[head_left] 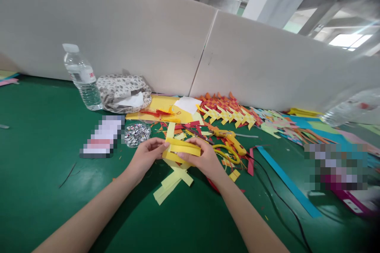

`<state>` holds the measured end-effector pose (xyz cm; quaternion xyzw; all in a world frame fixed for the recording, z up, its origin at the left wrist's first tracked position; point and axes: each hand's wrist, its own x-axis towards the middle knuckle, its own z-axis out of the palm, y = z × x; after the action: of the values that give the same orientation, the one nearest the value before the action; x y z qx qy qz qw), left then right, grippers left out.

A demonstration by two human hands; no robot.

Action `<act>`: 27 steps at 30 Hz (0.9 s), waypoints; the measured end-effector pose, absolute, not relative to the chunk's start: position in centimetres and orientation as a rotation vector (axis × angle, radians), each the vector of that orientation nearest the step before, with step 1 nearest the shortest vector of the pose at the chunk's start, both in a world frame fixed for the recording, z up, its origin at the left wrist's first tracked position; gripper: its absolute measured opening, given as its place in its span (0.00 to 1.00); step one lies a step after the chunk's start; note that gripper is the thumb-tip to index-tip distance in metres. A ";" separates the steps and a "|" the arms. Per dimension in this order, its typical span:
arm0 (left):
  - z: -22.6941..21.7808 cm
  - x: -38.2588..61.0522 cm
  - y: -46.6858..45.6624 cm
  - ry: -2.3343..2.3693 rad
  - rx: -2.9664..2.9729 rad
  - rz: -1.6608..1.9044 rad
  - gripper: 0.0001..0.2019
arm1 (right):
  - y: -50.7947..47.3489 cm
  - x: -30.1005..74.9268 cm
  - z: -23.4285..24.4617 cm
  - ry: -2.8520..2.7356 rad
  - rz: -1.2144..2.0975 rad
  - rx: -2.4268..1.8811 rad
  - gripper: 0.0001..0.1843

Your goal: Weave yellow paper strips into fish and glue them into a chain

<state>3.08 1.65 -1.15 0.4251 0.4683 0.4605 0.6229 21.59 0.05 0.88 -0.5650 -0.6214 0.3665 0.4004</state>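
Between my two hands is a set of yellow paper strips (182, 148), bowed slightly and held over the table. My left hand (150, 152) pinches their left end between thumb and fingers. At the right end, my right hand (203, 158) closes on the same strips. Pale yellow paper strips (173, 184) lie crossed on the green table just below. Beyond my right hand rests a yellow glue gun (231, 139) with a coiled yellow cord, among red and orange paper scraps. A round container of googly eyes (137, 133) stands beyond my left hand.
At the back are a water bottle (83, 77), a patterned cloth bag (124, 91) and woven paper fish (228, 110). A phone (103, 136) lies left. Rightward are a blue strip (287, 182), a black cable (276, 193) and a magenta object (347, 197). A white partition (133, 27) borders the table.
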 end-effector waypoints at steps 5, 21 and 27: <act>-0.9 3.2 1.6 1.075 0.937 1.076 0.12 | 0.3 21.6 0.5 -1.416 1.023 -1.345 0.19; -1.4 1.9 2.9 1.117 0.668 1.527 0.16 | -1.4 20.5 0.9 -2.055 0.897 -1.473 0.21; -1.4 1.8 2.8 1.064 0.629 1.515 0.18 | -0.2 21.1 1.0 -1.725 0.679 -1.443 0.09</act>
<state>1.80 2.78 -1.39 0.2667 0.4511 0.6424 0.5592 21.10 -0.17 0.96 -0.5667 -0.6774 0.2667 0.3857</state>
